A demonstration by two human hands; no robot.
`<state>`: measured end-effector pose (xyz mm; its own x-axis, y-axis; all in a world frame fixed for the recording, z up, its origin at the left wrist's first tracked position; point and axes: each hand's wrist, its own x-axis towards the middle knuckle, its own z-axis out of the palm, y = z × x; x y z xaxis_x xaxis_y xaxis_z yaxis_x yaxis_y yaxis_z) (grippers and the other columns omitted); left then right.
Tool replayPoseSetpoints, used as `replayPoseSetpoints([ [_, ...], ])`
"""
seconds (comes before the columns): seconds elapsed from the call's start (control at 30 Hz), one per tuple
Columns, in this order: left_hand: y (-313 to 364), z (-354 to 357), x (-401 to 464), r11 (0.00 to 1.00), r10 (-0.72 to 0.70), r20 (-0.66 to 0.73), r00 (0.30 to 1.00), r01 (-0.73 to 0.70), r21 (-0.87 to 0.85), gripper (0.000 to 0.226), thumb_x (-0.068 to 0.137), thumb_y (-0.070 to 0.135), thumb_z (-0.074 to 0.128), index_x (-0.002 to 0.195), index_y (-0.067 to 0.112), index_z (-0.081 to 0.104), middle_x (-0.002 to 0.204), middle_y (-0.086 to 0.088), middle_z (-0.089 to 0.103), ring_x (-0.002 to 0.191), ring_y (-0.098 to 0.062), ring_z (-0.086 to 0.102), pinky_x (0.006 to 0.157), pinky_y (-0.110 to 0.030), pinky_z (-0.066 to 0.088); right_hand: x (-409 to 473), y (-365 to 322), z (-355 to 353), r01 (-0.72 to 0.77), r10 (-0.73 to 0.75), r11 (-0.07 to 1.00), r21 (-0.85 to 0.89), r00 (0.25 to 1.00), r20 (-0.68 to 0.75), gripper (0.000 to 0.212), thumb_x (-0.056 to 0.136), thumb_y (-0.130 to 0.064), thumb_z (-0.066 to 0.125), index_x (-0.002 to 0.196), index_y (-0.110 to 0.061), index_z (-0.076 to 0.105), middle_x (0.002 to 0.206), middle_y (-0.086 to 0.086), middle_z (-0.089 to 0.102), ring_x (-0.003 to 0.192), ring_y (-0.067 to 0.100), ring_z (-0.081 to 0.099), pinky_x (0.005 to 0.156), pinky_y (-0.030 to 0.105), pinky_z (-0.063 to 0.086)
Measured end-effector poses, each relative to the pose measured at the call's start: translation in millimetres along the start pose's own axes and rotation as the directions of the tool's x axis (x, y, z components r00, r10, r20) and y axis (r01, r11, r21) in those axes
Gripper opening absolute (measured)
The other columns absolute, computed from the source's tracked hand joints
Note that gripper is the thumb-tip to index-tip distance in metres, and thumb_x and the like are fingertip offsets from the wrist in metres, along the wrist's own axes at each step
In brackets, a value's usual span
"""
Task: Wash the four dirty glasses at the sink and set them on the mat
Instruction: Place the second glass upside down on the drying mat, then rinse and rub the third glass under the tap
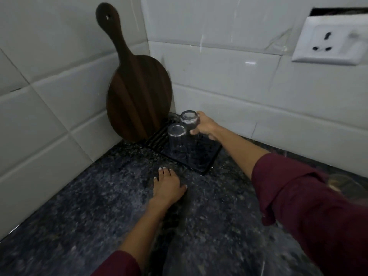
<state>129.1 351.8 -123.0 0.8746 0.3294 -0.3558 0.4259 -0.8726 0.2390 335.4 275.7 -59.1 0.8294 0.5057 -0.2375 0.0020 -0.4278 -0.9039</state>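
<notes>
Over the back corner of the black mat [207, 166], the right hand [205, 127] curls its fingers round an upturned glass [189, 119], held base up. Just beside it, a second upturned glass [176, 140] stands on the mat. Nearer the camera, the left hand [169, 186] rests flat on the speckled dark counter [89, 206], fingers straight and holding nothing. Behind the mat, a round wooden board [137, 96] leans in the tiled corner; a white socket [328, 42] sits on the right wall.
</notes>
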Motion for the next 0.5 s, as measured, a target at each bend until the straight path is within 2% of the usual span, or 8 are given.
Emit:
replayPoseSetpoints([
  [0.07, 18, 2, -5, 0.994, 0.078, -0.056, 0.995, -0.082, -0.069, 0.076, 0.093, 0.044, 0.051, 0.146, -0.002, 0.022, 0.153, -0.024, 0.023, 0.145, -0.036, 0.014, 0.116, -0.048, 0.023, -27, -2, -9, 0.019, -0.019, 0.999, 0.043, 1.000, -0.017, 0.093, 0.076, 0.010, 0.066, 0.148, -0.012, 0.013, 0.149, 0.012, 0.035, 0.135, 0.028, 0.036, 0.110, 0.040, 0.035],
  [0.13, 51, 2, -15, 0.960, 0.205, -0.123, 0.971, -0.224, -0.168, 0.066, 0.091, 0.039, 0.055, 0.142, 0.001, 0.034, 0.146, -0.020, 0.037, 0.138, -0.033, 0.031, 0.112, -0.040, 0.031, -67, 2, -25, 0.049, -0.040, 0.991, 0.128, 0.997, -0.070, 0.087, 0.077, 0.010, 0.064, 0.147, -0.009, 0.016, 0.150, 0.014, 0.033, 0.138, 0.027, 0.033, 0.113, 0.039, 0.032],
  [0.2, 89, -1, -33, 0.900, 0.318, -0.157, 0.935, -0.350, -0.260, 0.061, 0.091, 0.033, 0.058, 0.140, 0.003, 0.038, 0.145, -0.017, 0.042, 0.133, -0.029, 0.040, 0.107, -0.030, 0.033, -114, 9, -44, 0.085, -0.062, 0.974, 0.210, 0.992, -0.112, 0.078, 0.079, 0.010, 0.062, 0.145, -0.008, 0.023, 0.146, 0.015, 0.039, 0.136, 0.026, 0.037, 0.111, 0.037, 0.034],
  [0.33, 174, 7, -71, 0.740, 0.523, -0.174, 0.834, -0.546, -0.394, 0.064, 0.085, 0.026, 0.068, 0.140, 0.006, 0.042, 0.142, -0.010, 0.048, 0.129, -0.022, 0.047, 0.095, -0.015, 0.033, -228, 37, -101, 0.162, -0.092, 0.927, 0.338, 0.972, -0.216, 0.061, 0.084, 0.011, 0.056, 0.139, -0.003, 0.032, 0.139, 0.020, 0.046, 0.130, 0.028, 0.044, 0.101, 0.031, 0.040],
  [0.43, 221, 23, -83, 0.695, 0.558, -0.142, 0.818, -0.554, -0.459, 0.072, 0.079, 0.023, 0.076, 0.140, 0.010, 0.041, 0.139, -0.008, 0.050, 0.121, -0.011, 0.046, 0.085, -0.011, 0.031, -302, 57, -145, 0.206, -0.082, 0.898, 0.389, 0.946, -0.313, 0.052, 0.086, 0.012, 0.052, 0.135, -0.001, 0.038, 0.132, 0.021, 0.051, 0.122, 0.026, 0.051, 0.092, 0.024, 0.047],
  [0.5, 251, 39, -86, 0.691, 0.546, -0.115, 0.830, -0.524, -0.497, 0.095, 0.070, 0.029, 0.083, 0.146, 0.010, 0.030, 0.147, -0.008, 0.043, 0.128, -0.014, 0.044, 0.096, -0.019, 0.035, -354, 74, -178, 0.230, -0.066, 0.892, 0.389, 0.918, -0.391, 0.047, 0.088, 0.011, 0.050, 0.132, -0.003, 0.042, 0.126, 0.018, 0.055, 0.115, 0.021, 0.055, 0.088, 0.021, 0.049],
])
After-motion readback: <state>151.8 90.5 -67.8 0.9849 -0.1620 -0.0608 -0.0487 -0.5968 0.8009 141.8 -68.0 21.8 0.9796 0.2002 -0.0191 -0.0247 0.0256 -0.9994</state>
